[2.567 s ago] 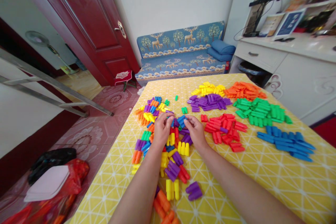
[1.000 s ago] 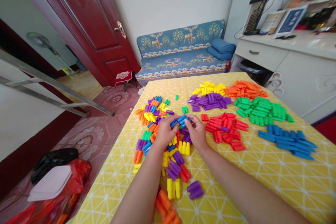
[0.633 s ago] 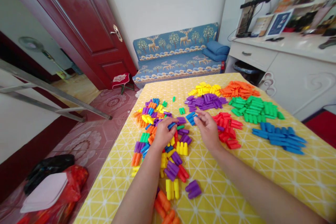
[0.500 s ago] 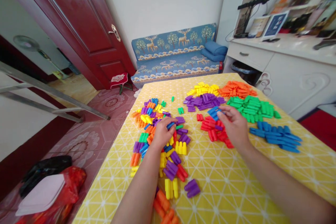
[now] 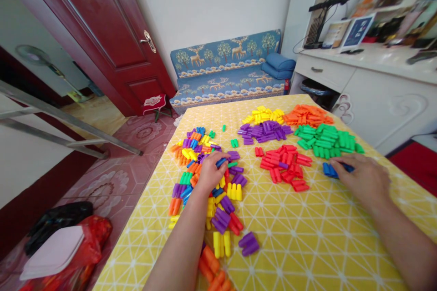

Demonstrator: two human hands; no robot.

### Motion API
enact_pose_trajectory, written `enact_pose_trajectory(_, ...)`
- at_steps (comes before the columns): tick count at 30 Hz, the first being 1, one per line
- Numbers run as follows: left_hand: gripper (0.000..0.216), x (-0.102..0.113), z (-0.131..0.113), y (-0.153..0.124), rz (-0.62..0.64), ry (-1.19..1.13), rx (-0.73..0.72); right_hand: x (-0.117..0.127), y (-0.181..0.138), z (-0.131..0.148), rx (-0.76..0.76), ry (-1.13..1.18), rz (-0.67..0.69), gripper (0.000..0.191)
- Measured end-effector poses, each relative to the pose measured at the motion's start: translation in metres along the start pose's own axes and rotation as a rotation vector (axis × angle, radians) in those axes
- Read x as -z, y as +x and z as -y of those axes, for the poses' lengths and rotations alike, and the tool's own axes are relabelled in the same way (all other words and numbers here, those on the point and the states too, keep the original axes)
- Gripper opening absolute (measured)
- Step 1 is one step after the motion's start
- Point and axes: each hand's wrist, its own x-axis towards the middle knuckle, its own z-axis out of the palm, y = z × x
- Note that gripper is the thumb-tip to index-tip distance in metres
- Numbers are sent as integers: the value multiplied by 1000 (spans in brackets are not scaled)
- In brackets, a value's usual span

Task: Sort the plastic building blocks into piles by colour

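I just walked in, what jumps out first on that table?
Bright plastic pieces cover the yellow tablecloth: a mixed heap at left, where the left hand pinches a blue piece, and single-colour piles at right, among them the red pile and green pile. The right hand rests on the blue pile.

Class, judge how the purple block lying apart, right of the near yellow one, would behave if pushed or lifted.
The purple block looks like hard moulded plastic, so probably stiff and light. Its joined rounded tubes lie flat on the tablecloth, so it would likely slide rather than roll. Its glossy surface may be slightly slippery.
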Motion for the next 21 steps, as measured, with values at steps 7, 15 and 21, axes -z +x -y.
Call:
enact_pose_trajectory(7,26,1,-3,0,-8,-44,17,6,13,67,14,313,-40,14)
enact_pose_trajectory(15,50,5,-4,-1,40,-134,-1,-53,1,214,3,920,491,26)
enact_pose_trajectory(21,54,2,-5,0,4,-126,14,-96,-21,262,-11,971,439,42)
